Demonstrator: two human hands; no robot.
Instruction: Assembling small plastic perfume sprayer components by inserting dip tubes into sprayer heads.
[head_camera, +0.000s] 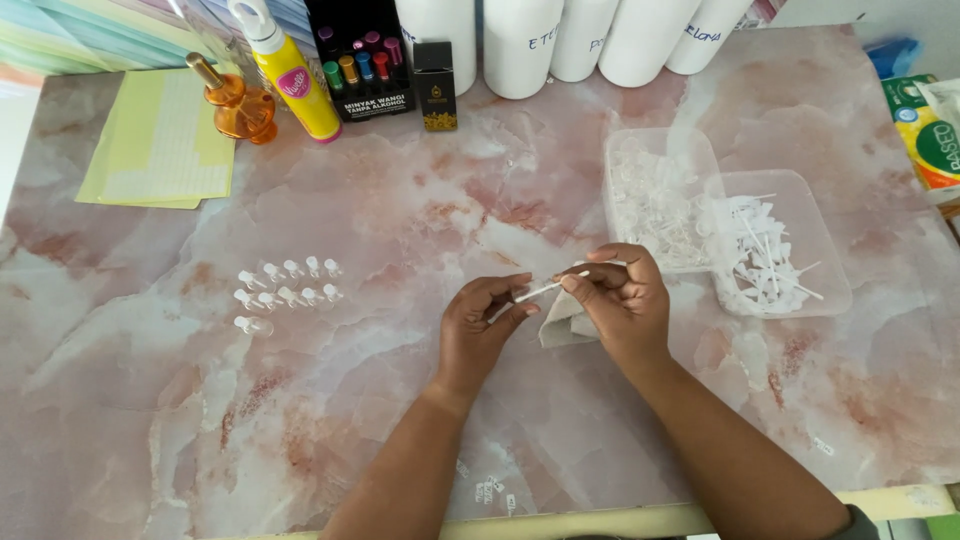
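My left hand (480, 325) and my right hand (622, 298) meet over the middle of a pink marbled table (400, 200). Between their fingertips they hold a thin white plastic tube (548, 288), which slants up to the right. My right hand also grips a crumpled pale cloth (566, 322) under its palm. To the left, small clear vials (285, 285) lie in rows on the table. Two clear plastic trays stand to the right: one (655, 190) holds small clear parts, the other (790, 245) holds white sprayer tubes.
Along the far edge stand white bottles (520, 45), a yellow bottle (290, 75), an amber glass bottle (238, 105), a black rack of coloured small bottles (360, 60) and a small black box (435, 85). Yellow-green paper sheets (160, 145) lie at the back left. Packets (925, 125) sit at the right edge.
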